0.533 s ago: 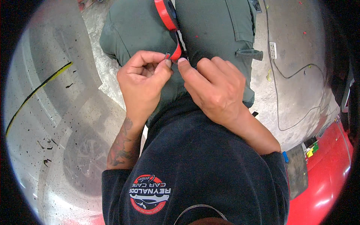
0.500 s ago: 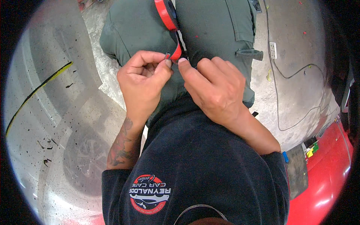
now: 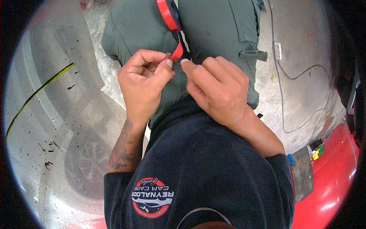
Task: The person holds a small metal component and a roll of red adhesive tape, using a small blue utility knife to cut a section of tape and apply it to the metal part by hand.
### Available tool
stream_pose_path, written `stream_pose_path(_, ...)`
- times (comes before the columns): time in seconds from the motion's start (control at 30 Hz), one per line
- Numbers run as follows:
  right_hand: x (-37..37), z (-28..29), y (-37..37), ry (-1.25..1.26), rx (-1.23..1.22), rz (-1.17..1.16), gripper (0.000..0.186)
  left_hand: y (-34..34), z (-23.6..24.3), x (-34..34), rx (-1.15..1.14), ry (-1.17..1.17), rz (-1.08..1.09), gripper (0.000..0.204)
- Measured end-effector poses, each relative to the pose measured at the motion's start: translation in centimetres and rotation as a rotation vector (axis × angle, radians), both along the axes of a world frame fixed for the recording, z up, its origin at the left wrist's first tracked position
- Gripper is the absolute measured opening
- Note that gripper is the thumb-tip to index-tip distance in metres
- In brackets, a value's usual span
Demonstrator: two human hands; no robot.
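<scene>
The left hand [image 3: 143, 82] is curled into a loose fist in front of the person's torso, palm turned inward, thumb and forefinger pinched together on the free end of a red tape strip [image 3: 176, 52]; the forearm below it rises from the lower edge and bears a tattoo; the right hand [image 3: 217, 86] comes in from the right, knuckles up, its fingers bunched and its fingertips [image 3: 185, 61] just beside the same strip end, though whether they actually grip it cannot be told; the two hands are nearly touching. The strip runs up from the pinch to one roll of red tape [image 3: 167, 13] that lies on the lap, between the thighs of green trousers [image 3: 213, 30], near the top edge; it is a single roll with one loose tail. A dark shirt [image 3: 213, 171] with a round printed badge fills the lower middle. On the concrete floor [image 3: 301, 91] to the right lies one thin cable [image 3: 284, 72] with a small white plug block [image 3: 278, 50]; a red car panel [image 3: 335, 179] curves along the lower right; a yellow painted line [image 3: 38, 93] crosses the floor at left.
</scene>
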State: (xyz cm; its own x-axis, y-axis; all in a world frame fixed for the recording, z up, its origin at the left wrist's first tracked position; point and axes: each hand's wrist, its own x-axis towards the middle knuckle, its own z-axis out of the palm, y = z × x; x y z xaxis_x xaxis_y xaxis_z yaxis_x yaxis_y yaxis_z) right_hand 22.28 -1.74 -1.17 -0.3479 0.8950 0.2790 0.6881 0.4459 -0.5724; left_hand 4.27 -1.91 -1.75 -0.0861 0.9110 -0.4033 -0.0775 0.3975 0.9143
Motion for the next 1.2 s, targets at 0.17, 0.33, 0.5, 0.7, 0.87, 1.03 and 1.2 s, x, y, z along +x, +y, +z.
stream_pose_path(0.17,0.1,0.2,0.1,0.055,-0.019,0.005,0.034,0.0,0.0,0.0,0.000,0.004,-0.004,0.009)
stream_pose_path(0.33,-0.1,0.1,0.1,0.035,-0.022,0.002,0.030,0.0,0.0,-0.1,0.008,0.014,0.000,0.009)
stream_pose_path(0.5,-0.3,-0.3,-0.2,0.087,-0.110,-0.001,0.023,-0.4,-0.2,0.2,0.001,0.009,0.038,0.009)
stream_pose_path(0.7,-0.2,-0.9,-0.9,0.168,-0.206,-0.030,0.023,-0.6,-0.3,0.4,0.031,0.043,0.054,0.009)
stream_pose_path(0.87,0.2,-0.9,-0.8,0.266,-0.188,-0.064,0.022,0.1,-0.2,0.0,0.059,0.052,0.093,0.011)
stream_pose_path(1.03,0.1,-0.4,0.0,0.140,-0.046,-0.015,0.028,0.2,0.2,-0.4,0.003,0.037,0.039,0.011)
stream_pose_path(1.2,0.1,0.1,0.4,0.044,0.021,0.005,0.032,0.0,0.2,-0.6,0.018,0.038,0.043,0.010)
